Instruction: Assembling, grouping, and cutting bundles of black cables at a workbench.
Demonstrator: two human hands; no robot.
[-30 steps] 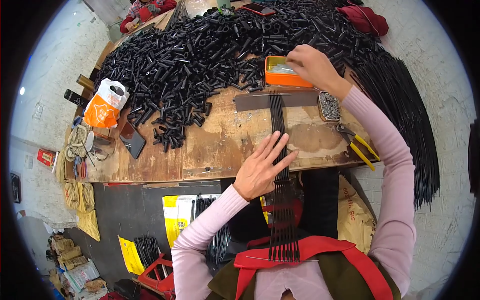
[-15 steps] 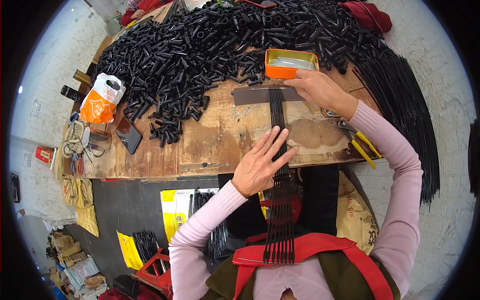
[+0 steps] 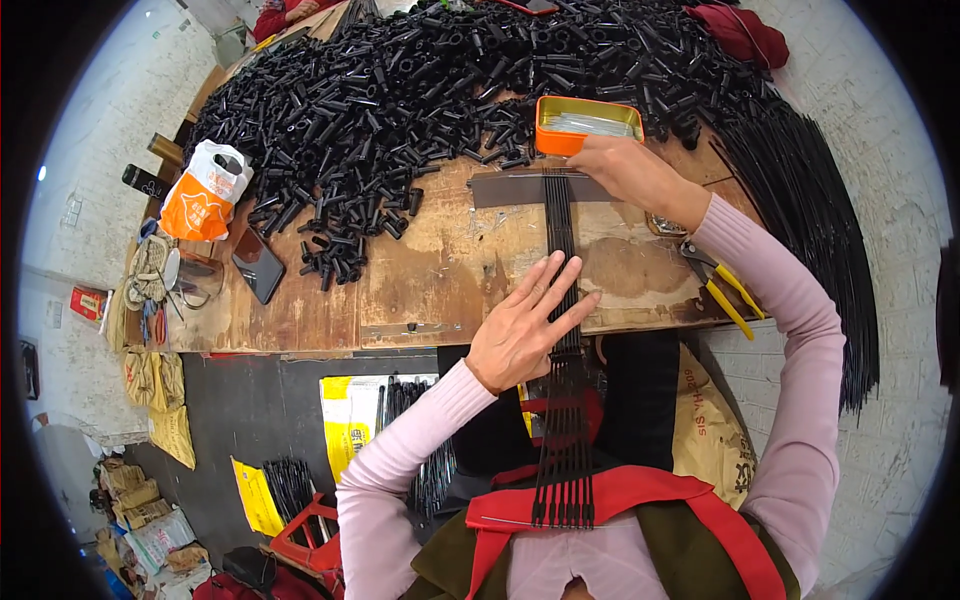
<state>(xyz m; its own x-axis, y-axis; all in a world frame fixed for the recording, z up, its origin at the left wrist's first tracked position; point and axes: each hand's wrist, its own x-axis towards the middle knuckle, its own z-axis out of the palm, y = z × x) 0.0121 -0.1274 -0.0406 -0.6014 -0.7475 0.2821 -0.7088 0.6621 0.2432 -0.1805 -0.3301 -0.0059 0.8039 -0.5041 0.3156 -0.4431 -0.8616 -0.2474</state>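
Right hand (image 3: 640,178) drawn back, slim black rods (image 3: 559,222), oblong tin (image 3: 558,143)

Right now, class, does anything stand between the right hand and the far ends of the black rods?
Nothing visible does. The right hand is close beside the far ends of the black rods, near the grey strip; touching is hard to tell. The orange tin sits beyond, not between.
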